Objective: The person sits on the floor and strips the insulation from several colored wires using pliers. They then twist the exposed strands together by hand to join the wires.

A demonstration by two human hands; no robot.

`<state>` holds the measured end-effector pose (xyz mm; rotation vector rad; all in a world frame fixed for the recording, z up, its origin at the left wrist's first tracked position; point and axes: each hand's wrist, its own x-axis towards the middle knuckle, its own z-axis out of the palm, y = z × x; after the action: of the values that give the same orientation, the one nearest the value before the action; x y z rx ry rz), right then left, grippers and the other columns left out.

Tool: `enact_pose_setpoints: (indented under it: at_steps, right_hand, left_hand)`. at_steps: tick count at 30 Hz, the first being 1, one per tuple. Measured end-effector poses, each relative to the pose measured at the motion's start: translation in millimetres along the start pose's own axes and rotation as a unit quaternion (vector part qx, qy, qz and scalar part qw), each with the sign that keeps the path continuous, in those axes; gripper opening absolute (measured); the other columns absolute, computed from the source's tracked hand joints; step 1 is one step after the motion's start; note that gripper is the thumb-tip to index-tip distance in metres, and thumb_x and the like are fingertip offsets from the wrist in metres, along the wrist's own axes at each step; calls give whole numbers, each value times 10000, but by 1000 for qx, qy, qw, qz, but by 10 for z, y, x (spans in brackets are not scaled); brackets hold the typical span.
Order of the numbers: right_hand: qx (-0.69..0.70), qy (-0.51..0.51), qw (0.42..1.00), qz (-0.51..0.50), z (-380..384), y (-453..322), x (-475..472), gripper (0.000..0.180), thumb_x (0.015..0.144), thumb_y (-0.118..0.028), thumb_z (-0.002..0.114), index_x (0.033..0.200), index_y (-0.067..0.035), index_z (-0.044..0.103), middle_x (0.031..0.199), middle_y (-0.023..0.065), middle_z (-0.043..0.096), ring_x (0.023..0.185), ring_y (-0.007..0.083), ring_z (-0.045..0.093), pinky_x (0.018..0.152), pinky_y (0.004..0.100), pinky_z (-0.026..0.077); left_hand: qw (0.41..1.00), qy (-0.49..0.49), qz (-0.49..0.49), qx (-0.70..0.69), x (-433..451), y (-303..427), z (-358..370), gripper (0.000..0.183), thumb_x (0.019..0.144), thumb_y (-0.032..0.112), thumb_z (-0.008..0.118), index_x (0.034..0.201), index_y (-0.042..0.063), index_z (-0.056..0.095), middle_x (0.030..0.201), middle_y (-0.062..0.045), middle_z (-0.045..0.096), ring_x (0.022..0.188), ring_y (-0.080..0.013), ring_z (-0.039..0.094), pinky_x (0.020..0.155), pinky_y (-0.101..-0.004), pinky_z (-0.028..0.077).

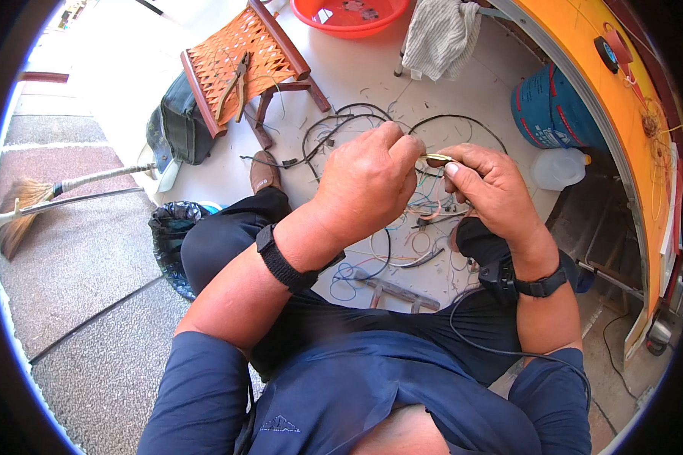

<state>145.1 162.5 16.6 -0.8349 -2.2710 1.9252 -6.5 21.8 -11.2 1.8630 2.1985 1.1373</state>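
Note:
My left hand (370, 173) pinches one end of a thin yellow-green wire (437, 157) between thumb and fingers. On the other side my right hand (481, 182) grips the same wire, its thumb lying along it. Only a short piece shows between the two hands; the rest is covered by my fingers. Below them, loose coloured wires (347, 273) and a coiled black cable (458, 117) lie on the pale floor among small black scraps. A pair of combination pliers (239, 85) with brown handles rests on a woven-top stool (262, 35) ahead to the left.
A bin with a black liner (173, 244) touches my left knee's side, with a straw broom (31, 213) farther left. Ahead are a red basin (350, 25) and a hanging towel (441, 37). A blue bucket (546, 114), plastic jug (560, 169) and orange tabletop (580, 34) flank my right.

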Motion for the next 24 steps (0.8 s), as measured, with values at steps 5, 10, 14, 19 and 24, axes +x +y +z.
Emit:
enact_pose_setpoints:
  at_steps: [5,10,14,19,24]
  right_hand:
    - [-69,27,997,-34,-24,34,17,177,922,-126,623,1013,11,690,789,69,651,717,129,597,675,278,482]
    - [-135,28,984,-109,71,85,41,166,916,-160,641,970,-16,703,803,115,659,703,226,616,663,318,483]
    - [-131,18,987,-88,125,44,29,165,905,-173,648,933,-19,701,778,104,648,701,233,608,655,331,476]
    - [3,-33,994,-105,204,-23,-40,162,885,-160,640,836,-8,667,693,111,582,677,223,588,631,341,456]
    - [-37,-53,993,-98,112,-169,-124,208,864,-117,616,698,2,576,638,103,511,587,213,489,562,359,398]
  left_hand:
    - [995,-72,-34,-62,44,24,-189,110,796,13,640,900,38,613,825,-113,580,683,-284,610,596,-385,506]
    - [927,-78,-153,-333,17,8,-196,97,978,102,548,970,16,593,923,-78,651,695,-134,645,552,-262,497]
    - [673,-77,-381,-630,81,75,-200,166,1046,187,441,1111,54,517,947,-130,670,651,-191,687,466,-214,487]
    - [545,-87,-408,-727,82,103,-262,118,1038,198,481,1056,85,511,809,-80,598,555,-148,572,424,-210,397]
    - [565,-45,-370,-736,90,61,-368,102,1027,185,527,995,88,526,684,28,384,505,-67,293,425,-207,257]
